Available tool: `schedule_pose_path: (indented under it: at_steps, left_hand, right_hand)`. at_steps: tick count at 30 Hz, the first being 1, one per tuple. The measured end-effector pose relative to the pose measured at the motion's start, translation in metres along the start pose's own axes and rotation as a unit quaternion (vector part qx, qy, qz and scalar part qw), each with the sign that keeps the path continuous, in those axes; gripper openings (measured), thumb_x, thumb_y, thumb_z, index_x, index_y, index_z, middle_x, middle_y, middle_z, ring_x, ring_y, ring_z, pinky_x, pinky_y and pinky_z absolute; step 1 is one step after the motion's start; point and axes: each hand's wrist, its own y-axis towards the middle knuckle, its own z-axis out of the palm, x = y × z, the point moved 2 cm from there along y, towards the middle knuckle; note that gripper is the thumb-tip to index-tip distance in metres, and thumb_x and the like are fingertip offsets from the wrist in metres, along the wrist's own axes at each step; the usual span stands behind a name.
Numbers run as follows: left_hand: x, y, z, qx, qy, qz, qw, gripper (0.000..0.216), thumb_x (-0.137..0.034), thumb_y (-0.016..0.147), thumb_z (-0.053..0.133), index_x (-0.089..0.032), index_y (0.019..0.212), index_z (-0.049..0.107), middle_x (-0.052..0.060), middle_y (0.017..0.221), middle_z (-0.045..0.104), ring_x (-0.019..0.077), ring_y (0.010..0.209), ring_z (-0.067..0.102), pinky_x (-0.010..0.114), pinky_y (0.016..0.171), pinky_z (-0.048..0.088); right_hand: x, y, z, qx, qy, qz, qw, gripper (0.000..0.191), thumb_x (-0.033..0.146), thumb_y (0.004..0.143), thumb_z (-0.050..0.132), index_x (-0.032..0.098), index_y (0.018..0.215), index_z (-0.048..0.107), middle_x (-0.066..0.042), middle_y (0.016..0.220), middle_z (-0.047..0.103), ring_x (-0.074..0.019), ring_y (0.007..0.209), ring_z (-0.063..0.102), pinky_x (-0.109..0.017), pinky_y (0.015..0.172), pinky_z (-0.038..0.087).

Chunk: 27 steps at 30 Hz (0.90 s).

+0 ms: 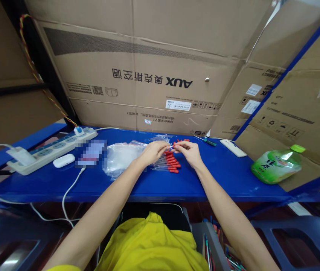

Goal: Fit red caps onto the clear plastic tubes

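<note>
Both hands meet over the middle of the blue desk point(219, 177). The left hand point(153, 151) has its fingers curled together on a clear bag point(160, 160) that lies over a row of red-capped tubes point(172, 162). The right hand point(189, 151) pinches one small red-tipped piece between thumb and forefinger, its tip almost touching the left hand's fingertips. The tubes lie side by side on the desk directly beneath the hands, red ends pointing right; a few loose red pieces point(183, 141) sit just behind them.

A heap of clear bags point(120, 156) lies just left of the left hand. Further left are a blurred flat item, a white case point(64, 160) and a power strip point(54, 148) with plugs in it. To the right, well apart, lie a green screwdriver point(210, 142), a white remote point(232, 147) and a green bottle point(278, 165) on its side. Cardboard boxes point(148, 75) stand along the back edge.
</note>
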Motion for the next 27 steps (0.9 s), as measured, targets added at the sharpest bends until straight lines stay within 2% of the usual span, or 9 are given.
schedule_pose_path:
  at_steps: [6, 13, 21, 24, 27]
  left_hand:
    - [-0.002, -0.0005, -0.0017, 0.005, 0.013, 0.007, 1.0, 0.039, -0.037, 0.112, 0.04, -0.019, 0.098, 0.071, 0.008, 0.095, 0.074, 0.0205, 0.087, 0.068, 0.029, 0.08, 0.046]
    - [-0.001, -0.0025, -0.0006, 0.014, 0.042, 0.015, 0.999, 0.037, -0.035, 0.112, 0.039, -0.019, 0.096, 0.069, 0.007, 0.092, 0.071, 0.0196, 0.085, 0.067, 0.027, 0.077, 0.046]
    - [0.0053, -0.0015, 0.0034, -0.051, 0.023, 0.006, 0.998, 0.03, -0.039, 0.11, 0.049, -0.019, 0.109, 0.071, 0.008, 0.101, 0.072, 0.0194, 0.089, 0.067, 0.029, 0.082, 0.048]
    - [0.0055, -0.0027, 0.0038, -0.039, 0.023, -0.016, 0.999, 0.03, -0.041, 0.11, 0.049, -0.02, 0.109, 0.071, 0.007, 0.104, 0.074, 0.0195, 0.09, 0.068, 0.029, 0.082, 0.048]
    - [0.0031, -0.0032, 0.0026, -0.009, 0.027, -0.051, 0.998, 0.035, -0.041, 0.112, 0.042, -0.022, 0.106, 0.07, 0.005, 0.1, 0.075, 0.0199, 0.089, 0.069, 0.028, 0.079, 0.046]
  right_hand:
    - [0.001, -0.0011, 0.0016, -0.001, -0.006, -0.009, 1.0, 0.042, 0.057, 0.067, 0.092, 0.02, 0.085, 0.081, -0.007, 0.078, 0.081, -0.0283, 0.074, 0.081, -0.042, 0.074, 0.068]
    - [-0.0003, -0.0015, 0.0029, 0.029, -0.016, -0.013, 0.999, 0.04, 0.057, 0.069, 0.091, 0.021, 0.085, 0.082, -0.008, 0.077, 0.081, -0.0289, 0.073, 0.08, -0.043, 0.075, 0.068]
    - [0.0031, 0.0033, -0.0007, 0.022, 0.019, 0.015, 0.999, 0.041, 0.051, 0.072, 0.091, 0.02, 0.097, 0.08, -0.005, 0.08, 0.081, -0.0239, 0.072, 0.079, -0.035, 0.07, 0.065]
    - [0.0034, 0.0046, -0.0024, 0.017, 0.028, 0.018, 0.999, 0.039, 0.051, 0.07, 0.093, 0.02, 0.09, 0.079, -0.005, 0.079, 0.081, -0.023, 0.073, 0.079, -0.035, 0.073, 0.065]
    - [0.0029, 0.0048, -0.0033, 0.011, 0.041, 0.023, 0.999, 0.042, 0.051, 0.067, 0.094, 0.021, 0.092, 0.08, -0.005, 0.083, 0.082, -0.0245, 0.076, 0.08, -0.039, 0.078, 0.066]
